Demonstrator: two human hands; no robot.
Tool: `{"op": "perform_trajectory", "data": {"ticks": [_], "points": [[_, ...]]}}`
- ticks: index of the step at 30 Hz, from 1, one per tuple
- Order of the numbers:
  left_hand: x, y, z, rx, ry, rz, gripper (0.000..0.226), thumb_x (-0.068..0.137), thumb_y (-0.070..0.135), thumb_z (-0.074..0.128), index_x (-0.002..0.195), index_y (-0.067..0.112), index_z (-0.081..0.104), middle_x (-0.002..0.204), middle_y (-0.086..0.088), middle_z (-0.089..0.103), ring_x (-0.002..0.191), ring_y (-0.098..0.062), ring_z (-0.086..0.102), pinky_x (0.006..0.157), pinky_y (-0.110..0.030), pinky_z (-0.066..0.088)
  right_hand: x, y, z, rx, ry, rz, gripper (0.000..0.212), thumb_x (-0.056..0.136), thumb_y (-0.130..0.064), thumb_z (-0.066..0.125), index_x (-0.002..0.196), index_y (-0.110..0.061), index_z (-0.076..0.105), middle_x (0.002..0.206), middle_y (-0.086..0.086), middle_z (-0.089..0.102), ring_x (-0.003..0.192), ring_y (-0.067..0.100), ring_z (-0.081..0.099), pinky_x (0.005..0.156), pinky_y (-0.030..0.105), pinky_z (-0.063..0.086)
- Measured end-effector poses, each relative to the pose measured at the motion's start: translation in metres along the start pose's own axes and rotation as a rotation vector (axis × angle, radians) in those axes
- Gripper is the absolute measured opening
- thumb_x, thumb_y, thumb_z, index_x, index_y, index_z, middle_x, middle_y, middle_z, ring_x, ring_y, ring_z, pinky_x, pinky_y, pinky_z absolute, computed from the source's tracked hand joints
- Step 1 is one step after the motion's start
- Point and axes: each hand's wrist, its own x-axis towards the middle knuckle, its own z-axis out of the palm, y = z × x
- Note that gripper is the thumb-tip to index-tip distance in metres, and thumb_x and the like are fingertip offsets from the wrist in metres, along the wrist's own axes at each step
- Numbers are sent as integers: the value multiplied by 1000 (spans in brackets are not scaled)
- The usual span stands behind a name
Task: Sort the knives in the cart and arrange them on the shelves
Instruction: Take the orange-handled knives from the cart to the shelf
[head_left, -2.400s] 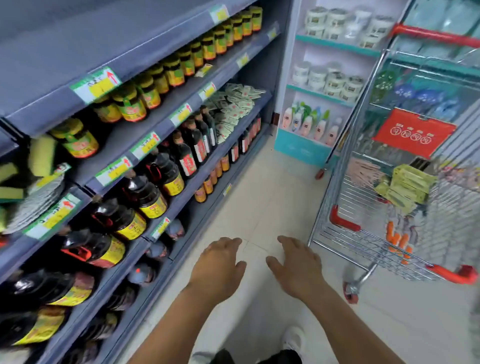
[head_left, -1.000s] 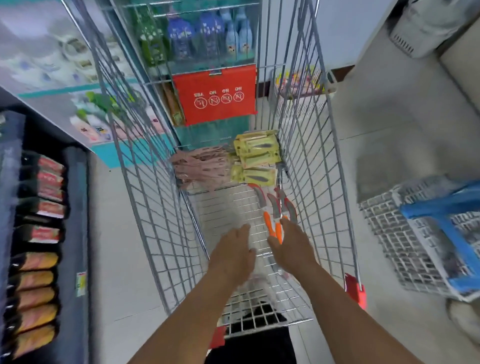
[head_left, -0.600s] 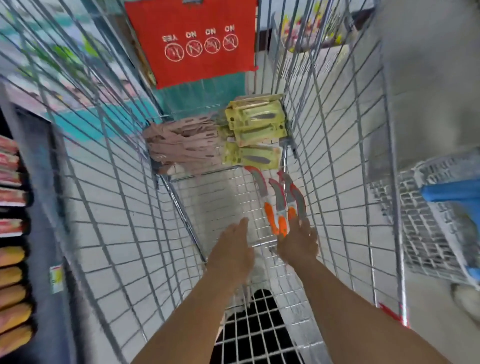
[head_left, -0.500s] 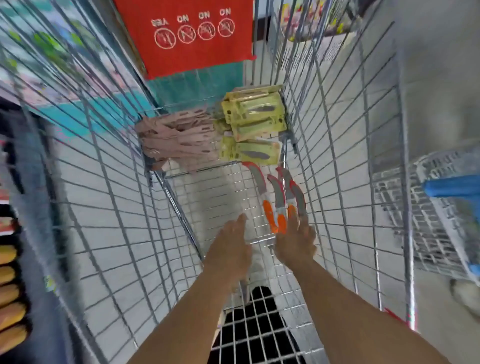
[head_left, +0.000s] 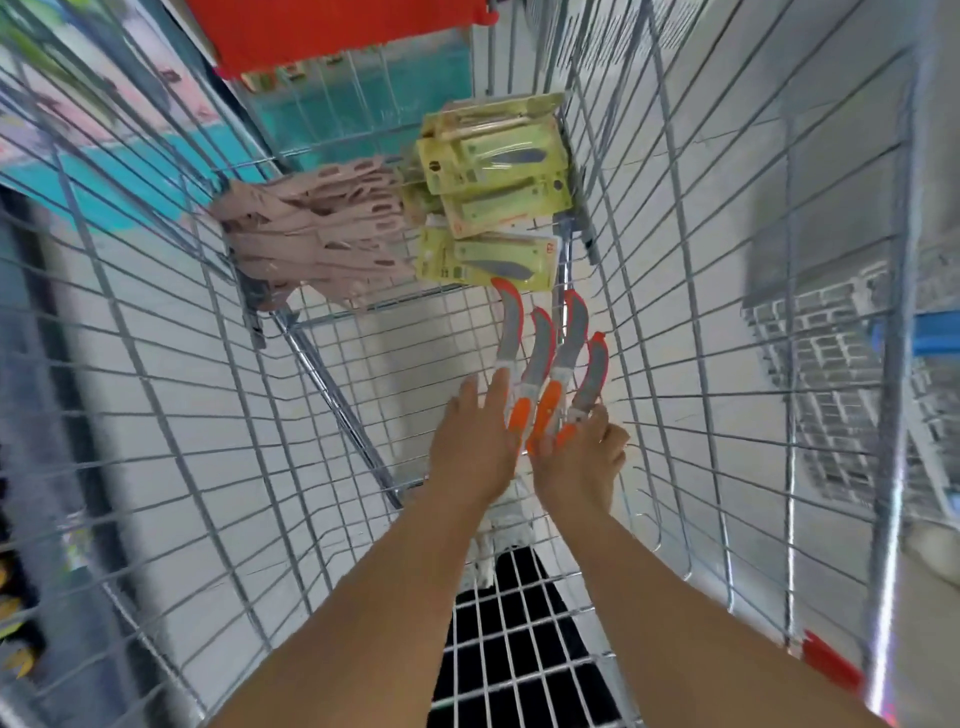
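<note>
I look down into a wire shopping cart. Several orange-handled knives with curved grey blades and red tips lie fanned on its floor near the right wall. My left hand reaches in with straight fingers, its fingertips touching the leftmost knife's handle. My right hand curls its fingers round the orange handles of the rightmost knives. Farther in, yellow-green knife packs are stacked against the cart's far end, with a pile of beige knives to their left.
A red sign hangs on the cart's far end. A white plastic crate with something blue in it stands on the floor outside the right wall. A dark shelf edge runs along the far left.
My view turned from the shelves to the cart and moved closer. Both hands reached down inside; the right hand closed on the orange knife handles and the left came up beside them.
</note>
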Motion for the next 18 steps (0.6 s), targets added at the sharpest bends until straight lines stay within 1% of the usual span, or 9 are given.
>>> {"op": "perform_trajectory", "data": {"ticks": [1,3,6,9,10,12,13,15,18], "points": [[3,3,4,29,2,11,61,98,41,41,149,27,11,154,-11,18,134,-33,27,106,-42,32,0,1,1,2,-18,1,73,85,-35,63,142,-16,20,135,12,27,121,34,32,90,43,38],[7,5,11,70,24,18,68,95,34,47,150,23,9,150,-13,23,131,-32,28,103,-40,34,3,2,1,16,-39,-6,79,81,-38,67,142,-16,20,133,12,29,119,34,35,89,42,40],[10,4,15,79,62,-7,67,95,36,47,149,22,11,143,-13,31,126,-32,34,97,-41,39,12,-2,-3,25,-49,-13,80,81,-34,65,143,-17,18,133,13,30,117,35,41,93,45,44],[8,6,17,98,83,-11,72,90,35,53,148,20,12,141,-13,31,122,-32,35,95,-40,39,14,-6,-4,-42,-32,-34,77,82,-26,63,144,-17,18,134,12,32,115,33,40,88,41,40],[7,7,18,107,86,-4,74,90,37,52,148,18,11,141,-13,29,121,-32,34,95,-39,39,14,-7,-4,-51,-26,-29,76,82,-25,63,144,-17,19,135,12,31,116,32,39,85,40,38],[5,9,22,131,88,8,74,92,40,48,149,15,7,142,-12,26,121,-31,33,96,-38,37,13,-10,-3,-71,-31,-23,78,82,-31,65,143,-18,19,136,11,30,119,31,36,86,40,40],[5,8,24,148,85,7,74,93,37,48,149,14,5,142,-12,26,122,-30,32,97,-37,37,13,-10,-4,-84,-38,-23,80,82,-33,67,143,-17,18,136,11,30,120,31,36,87,41,41],[8,5,26,173,79,-17,79,92,29,51,150,12,-1,141,-13,26,122,-30,32,97,-36,37,14,-10,-5,-106,-46,-23,80,81,-33,68,142,-14,19,136,11,30,120,33,37,87,42,43],[12,-1,24,201,80,-75,86,89,18,54,148,6,-8,142,-14,24,121,-30,33,97,-36,39,16,-11,-8,-144,-67,-18,71,82,-26,65,137,-8,24,133,14,30,115,34,39,84,41,44]]}}
